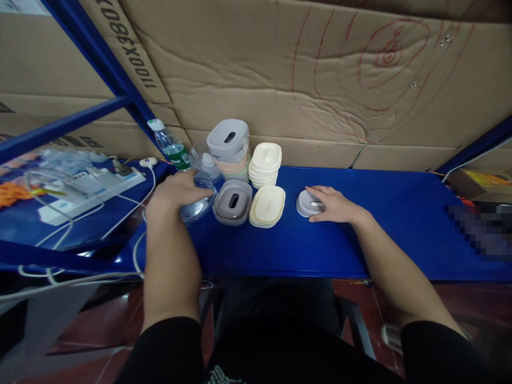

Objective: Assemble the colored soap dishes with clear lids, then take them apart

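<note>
My left hand [174, 192] curls over the rim of a clear plastic container [200, 209] at the left of the blue table, and some of its fingers are hidden. At the right, my right hand [334, 205] grips a small light-grey lidded container [304, 204] that rests on the tabletop, its thumb and fingers on either side. Between the hands sit a dark grey oblong container [232, 205] with a slotted top and a short stack of cream lids [267, 207].
Behind stand a tall stack of pastel containers topped by a grey one [228, 137], a stack of cream pieces [266, 160] and a green-labelled water bottle [172, 146]. White power strips [92, 194] with cables lie at the left. A cardboard wall [248, 69] closes off the back.
</note>
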### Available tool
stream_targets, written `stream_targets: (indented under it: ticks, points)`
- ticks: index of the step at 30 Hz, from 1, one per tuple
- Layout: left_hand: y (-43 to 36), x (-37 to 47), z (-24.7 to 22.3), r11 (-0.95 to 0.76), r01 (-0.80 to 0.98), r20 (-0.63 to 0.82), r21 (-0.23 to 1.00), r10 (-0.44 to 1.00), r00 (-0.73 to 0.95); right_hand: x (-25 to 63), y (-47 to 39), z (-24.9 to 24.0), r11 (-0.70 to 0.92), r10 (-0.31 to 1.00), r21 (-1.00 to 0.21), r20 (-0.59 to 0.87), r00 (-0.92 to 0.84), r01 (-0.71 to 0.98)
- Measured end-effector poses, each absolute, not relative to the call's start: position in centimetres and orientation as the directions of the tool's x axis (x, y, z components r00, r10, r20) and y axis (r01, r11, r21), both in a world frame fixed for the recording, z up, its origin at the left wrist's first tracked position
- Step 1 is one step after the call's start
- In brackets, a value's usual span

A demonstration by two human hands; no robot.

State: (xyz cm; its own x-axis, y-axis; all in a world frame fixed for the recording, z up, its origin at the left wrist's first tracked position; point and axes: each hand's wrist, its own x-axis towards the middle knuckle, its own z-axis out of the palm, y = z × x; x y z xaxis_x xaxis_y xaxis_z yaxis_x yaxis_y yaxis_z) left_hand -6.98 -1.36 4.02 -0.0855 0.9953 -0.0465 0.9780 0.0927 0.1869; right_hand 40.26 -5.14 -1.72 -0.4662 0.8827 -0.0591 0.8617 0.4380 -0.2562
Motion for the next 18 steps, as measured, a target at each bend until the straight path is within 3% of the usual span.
stream_targets:
  ticks: [4, 7, 11, 15, 18]
  points:
    - [-3.5, -4.9, 5.9, 0.164, 0.979, 0.039, 0.118, 0.985, -0.170, 39.8, -5.0, -1.6, 0.440, 0.881, -0.259, -0.061, -0.470, 0.860]
    - [-5.1, -3.5, 7.1, 0.170, 0.975, 0.143, 0.143, 0.971, -0.190, 39.7, -5.1, -1.4, 0.431, 0.885, -0.266, -0.064, -0.461, 0.863]
    - [-6.3, -2.5, 7.7, 0.055, 0.938, 0.319, 0.341, 0.932, -0.170, 39.3, -5.3, -1.3, 0.424, 0.890, -0.251, -0.061, -0.451, 0.870]
    - [-6.0, -2.1, 7.2, -0.207, 0.780, 0.483, 0.591, 0.865, -0.137, 38.7, -5.4, -1.4, 0.400, 0.909, -0.195, -0.046, -0.415, 0.896]
    - [-5.4, -1.2, 6.5, -0.308, 0.757, 0.557, 0.575, 0.826, -0.087, 38.2, -5.2, -1.8, 0.410, 0.911, -0.155, 0.015, -0.413, 0.899]
